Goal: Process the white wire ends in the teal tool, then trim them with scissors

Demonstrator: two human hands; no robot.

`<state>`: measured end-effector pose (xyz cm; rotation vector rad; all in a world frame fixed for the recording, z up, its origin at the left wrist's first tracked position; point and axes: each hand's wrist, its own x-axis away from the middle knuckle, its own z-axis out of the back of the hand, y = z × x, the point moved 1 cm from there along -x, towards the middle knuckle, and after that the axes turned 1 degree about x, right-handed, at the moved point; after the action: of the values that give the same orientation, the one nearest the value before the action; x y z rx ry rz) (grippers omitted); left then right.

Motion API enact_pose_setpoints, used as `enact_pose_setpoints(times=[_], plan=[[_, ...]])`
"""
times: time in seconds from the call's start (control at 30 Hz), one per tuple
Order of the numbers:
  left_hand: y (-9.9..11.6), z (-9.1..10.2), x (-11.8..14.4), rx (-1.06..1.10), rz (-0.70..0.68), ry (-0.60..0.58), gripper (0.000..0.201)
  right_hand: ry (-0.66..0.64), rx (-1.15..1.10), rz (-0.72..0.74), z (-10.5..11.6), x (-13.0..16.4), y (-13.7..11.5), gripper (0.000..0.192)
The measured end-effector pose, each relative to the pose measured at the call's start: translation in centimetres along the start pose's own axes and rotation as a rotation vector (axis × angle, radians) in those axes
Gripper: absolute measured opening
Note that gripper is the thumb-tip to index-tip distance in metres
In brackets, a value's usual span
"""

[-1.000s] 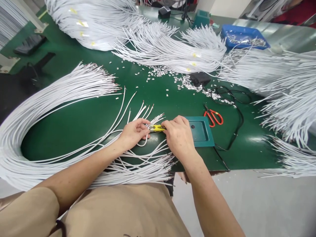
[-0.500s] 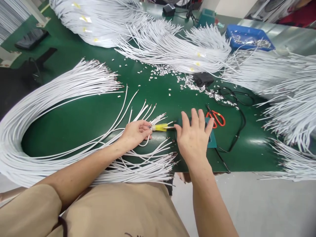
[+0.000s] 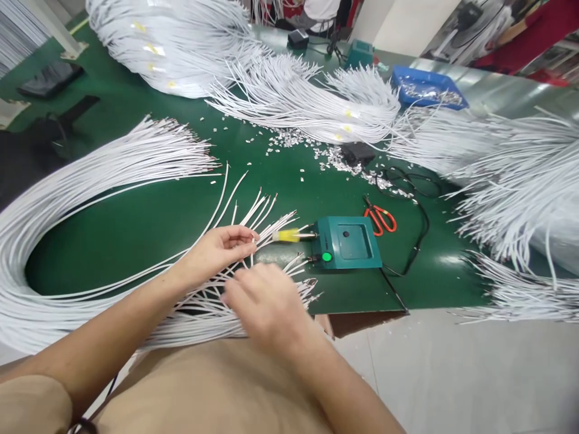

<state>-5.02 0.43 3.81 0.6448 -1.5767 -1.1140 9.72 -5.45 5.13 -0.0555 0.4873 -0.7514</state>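
head view | left hand (image 3: pixel 217 250) pinches thin white wires (image 3: pixel 253 217) near yellow tip (image 3: pixel 286 235) of teal box (image 3: pixel 346 242) on desk (image 3: pixel 149 217) | right hand (image 3: pixel 266 304) blurred over wire ends, grip cannot tell | advice: separate one wire, keep others flat.

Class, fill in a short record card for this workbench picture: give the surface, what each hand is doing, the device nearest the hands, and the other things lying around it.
Surface: green table
Left hand: pinching thin white wires at their ends
Right hand: blurred, over the near wire ends; its grip cannot be told
Nearest device: teal box, green light lit, yellow-sleeved probe at its left side
Nearby: red-handled scissors, black cable, metal scraps, blue tray
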Motion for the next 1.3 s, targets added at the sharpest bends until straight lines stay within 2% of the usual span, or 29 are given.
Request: enact_pose_setpoints(times=[0.03, 0.1, 0.2, 0.27, 0.33, 0.4, 0.47, 0.53, 0.67, 0.83, 0.93, 1.1, 1.17, 1.3], plan=[[0.2, 0.2, 0.2, -0.040, -0.008, 0.006, 0.026, -0.048, 0.026, 0.019, -0.6, -0.2, -1.4, 0.018], [0.6, 0.5, 0.6, -0.129, -0.032, 0.001, 0.022, -0.170, 0.155, -0.082, -1.8, -0.5, -3.3, 0.018], [1.1, 1.1, 0.8, -0.250, -0.072, -0.072, 0.020, -0.375, 0.336, -0.331, -2.9, -0.6, -4.4, 0.022], [1.3, 2.0, 0.4, -0.339, -0.129, -0.004, 0.025, -0.461, 0.346, -0.393, -3.2, -0.5, -4.6, 0.020], [1.4, 3.1, -0.6, -0.497, -0.211, 0.175, 0.030, -0.473, 0.288, -0.377, -3.1, -0.5, -4.6, 0.016], [1.3, 4.0, -1.9, -0.710, -0.268, 0.318, 0.032, -0.425, 0.219, -0.335, -3.0, -0.6, -4.3, 0.015], [1.0, 4.4, -3.5, -0.875, -0.271, 0.356, 0.037, -0.355, 0.180, -0.301, -2.9, -0.9, -3.7, 0.014], [0.5, 4.4, -4.9, -0.928, -0.246, 0.332, 0.043, -0.311, 0.183, -0.330, -2.8, -1.2, -2.8, 0.015], [-0.1, 4.7, -6.4, -0.804, -0.206, 0.292, 0.042, -0.348, 0.175, -0.414, -3.0, -1.2, -1.5, 0.015], [0.6, 5.7, -4.7, -0.441, -0.283, 0.298, 0.037, -0.361, 0.087, -0.420, -3.1, -0.8, -1.0, 0.013], [1.2, 4.8, -3.1, -0.201, -0.298, 0.246, 0.036, -0.231, -0.057, -0.483, -2.3, -1.3, 0.2, 0.018], [1.3, 2.1, -1.6, -0.048, -0.327, 0.110, 0.036, 0.199, -0.393, -0.660, -0.6, -3.1, 3.1, 0.018], [1.0, 1.5, -1.6, -0.041, -0.342, 0.090, 0.034, 0.239, -0.484, -0.710, -0.4, -3.5, 3.8, 0.019], [0.6, 0.5, -1.6, -0.099, -0.317, 0.065, 0.033, 0.159, -0.461, -0.697, -0.6, -3.4, 4.5, 0.013]])
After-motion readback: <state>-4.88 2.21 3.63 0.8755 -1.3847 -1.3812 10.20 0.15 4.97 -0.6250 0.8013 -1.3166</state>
